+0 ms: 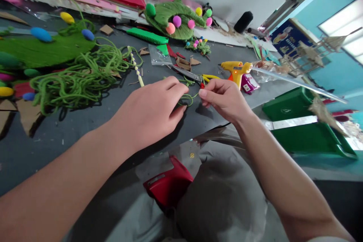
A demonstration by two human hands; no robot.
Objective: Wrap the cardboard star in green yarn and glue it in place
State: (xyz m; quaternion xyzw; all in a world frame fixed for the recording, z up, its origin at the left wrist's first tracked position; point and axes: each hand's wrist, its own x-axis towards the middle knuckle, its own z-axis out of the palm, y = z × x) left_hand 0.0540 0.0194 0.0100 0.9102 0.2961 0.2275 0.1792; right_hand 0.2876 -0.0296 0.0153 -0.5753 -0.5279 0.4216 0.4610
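My left hand (pixel 154 109) is low over the grey table, fingers curled down onto a green yarn (pixel 190 102); its fingertips are partly hidden. A loop of this yarn runs across to my right hand (pixel 224 98), whose thumb and fingers are pinched together on it. Close to the right fingertips is a small red piece (pixel 202 85), too small to name. Just behind both hands lie scissors (pixel 188 74) with metal blades, next to a yellow handle (pixel 209 78). A large tangle of green yarn (pixel 82 72) lies left of my left hand.
A yellow glue gun (pixel 234 69) stands beyond my right hand, beside a purple packet (pixel 248 84). Green felt shapes with coloured balls (pixel 177 21) lie at the back. A green utility knife (pixel 146 35) and cardboard scraps (pixel 183 63) are nearby. Green bins (pixel 309 140) stand right.
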